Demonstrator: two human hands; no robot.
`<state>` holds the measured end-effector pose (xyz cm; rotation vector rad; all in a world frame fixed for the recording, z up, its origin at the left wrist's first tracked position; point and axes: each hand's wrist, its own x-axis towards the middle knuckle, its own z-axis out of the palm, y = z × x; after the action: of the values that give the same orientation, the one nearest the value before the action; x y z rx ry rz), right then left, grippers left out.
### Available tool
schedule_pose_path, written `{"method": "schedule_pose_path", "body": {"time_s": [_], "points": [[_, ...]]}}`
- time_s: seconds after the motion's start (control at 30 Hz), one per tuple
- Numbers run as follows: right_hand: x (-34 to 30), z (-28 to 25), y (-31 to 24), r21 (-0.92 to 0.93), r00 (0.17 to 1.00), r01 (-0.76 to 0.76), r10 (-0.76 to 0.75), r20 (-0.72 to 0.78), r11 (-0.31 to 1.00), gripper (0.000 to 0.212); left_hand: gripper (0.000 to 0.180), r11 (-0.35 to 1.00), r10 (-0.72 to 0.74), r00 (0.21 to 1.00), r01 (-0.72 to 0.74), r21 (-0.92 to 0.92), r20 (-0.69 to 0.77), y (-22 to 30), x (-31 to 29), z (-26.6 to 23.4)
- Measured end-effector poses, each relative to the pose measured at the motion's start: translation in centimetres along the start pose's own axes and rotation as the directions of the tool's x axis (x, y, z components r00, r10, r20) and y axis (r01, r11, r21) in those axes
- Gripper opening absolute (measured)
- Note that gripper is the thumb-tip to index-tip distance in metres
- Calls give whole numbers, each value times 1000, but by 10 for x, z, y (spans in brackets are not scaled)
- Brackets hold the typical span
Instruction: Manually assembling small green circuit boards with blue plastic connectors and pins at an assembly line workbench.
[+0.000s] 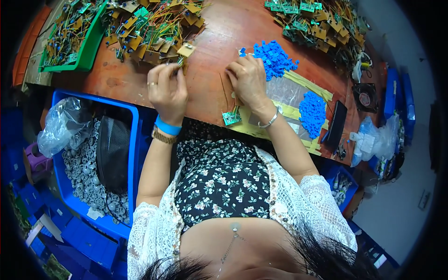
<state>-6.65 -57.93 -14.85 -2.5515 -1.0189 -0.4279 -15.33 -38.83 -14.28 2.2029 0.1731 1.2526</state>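
Red-brn wood worktop [214, 56], 2 heaps wired tan/grn circuit bds [154, 32], sm blue plastic pcs [273, 58], yellow-taped clear sheet [285, 91], grn plastic tray [88, 58]

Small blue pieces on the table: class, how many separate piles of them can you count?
2: a larger pile beside the right hand, and a smaller pile farther right, lower in the picture. The hand may hide others.

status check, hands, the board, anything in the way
Left hand pinching small tan board. Right hand curled, grip unclear. Blue pieces heaped close beside it.
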Motion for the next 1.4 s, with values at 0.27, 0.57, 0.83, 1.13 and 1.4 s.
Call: {"method": "schedule_pose_path", "body": {"time_s": [0.27,0.57,0.83,1.13,1.4], "points": [[-16,-9,2,-100,997,13,-20,-74,995,8,28,979,190,901,-204,-7,391,18,-48,-23],[-17,-16,8,100,996,-60,67,-66,993,10,40,976,176,805,-216,3,567,18,-61,-22],[8,-5,11,-10,996,81,-81,20,997,10,36,954,172,766,-285,88,619,24,-59,-27],[4,12,-38,443,992,-97,50,117,891,17,33,958,175,753,-278,67,634,22,-55,-28],[8,9,-38,411,986,-58,-13,167,910,16,36,949,164,763,-294,110,625,27,-58,-26]]}}
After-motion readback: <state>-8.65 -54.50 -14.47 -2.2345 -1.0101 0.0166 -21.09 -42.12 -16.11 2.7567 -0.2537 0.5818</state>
